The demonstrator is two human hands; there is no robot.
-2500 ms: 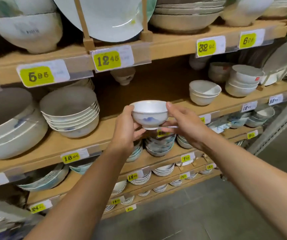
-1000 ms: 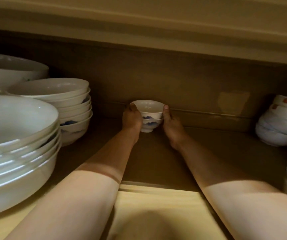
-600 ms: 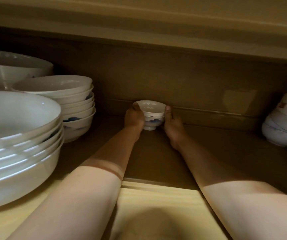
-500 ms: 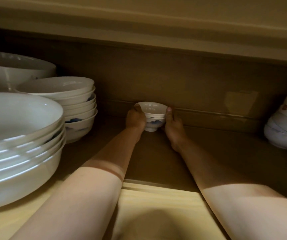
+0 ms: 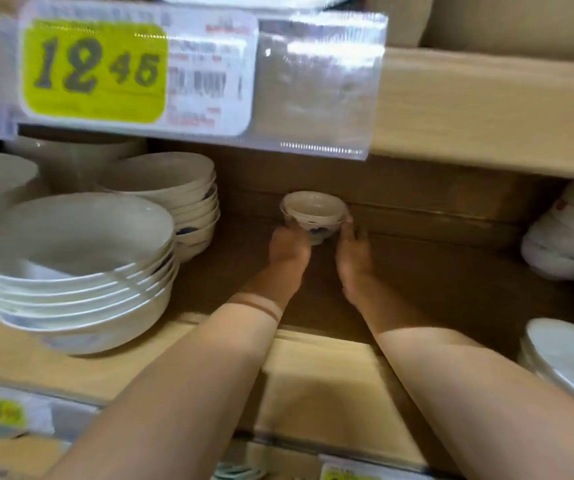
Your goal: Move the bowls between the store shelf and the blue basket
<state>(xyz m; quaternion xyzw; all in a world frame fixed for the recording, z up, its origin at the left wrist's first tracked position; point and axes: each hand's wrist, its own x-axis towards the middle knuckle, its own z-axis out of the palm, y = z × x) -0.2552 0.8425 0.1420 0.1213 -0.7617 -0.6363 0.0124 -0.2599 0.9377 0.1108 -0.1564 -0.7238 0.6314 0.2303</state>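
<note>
A small white bowl [image 5: 313,207] with a blue pattern sits at the back of the wooden shelf [image 5: 316,362], nested on another small bowl of the same kind. My left hand [image 5: 289,249] grips its left side. My right hand [image 5: 352,252] holds its right side, fingertips at the rim. Both arms reach deep under the upper shelf. The blue basket is out of view.
A stack of wide white bowls [image 5: 74,271] stands at the front left, with a taller stack [image 5: 174,199] behind it. More white bowls [image 5: 566,237] sit at the right, and plates [image 5: 569,362] at the front right. A yellow 12.45 price tag [image 5: 95,69] hangs on the upper shelf edge.
My head has pulled back, so the upper shelf edge and price tag now show. Both hands stay on the small bowl at the shelf back; it has not visibly moved.
</note>
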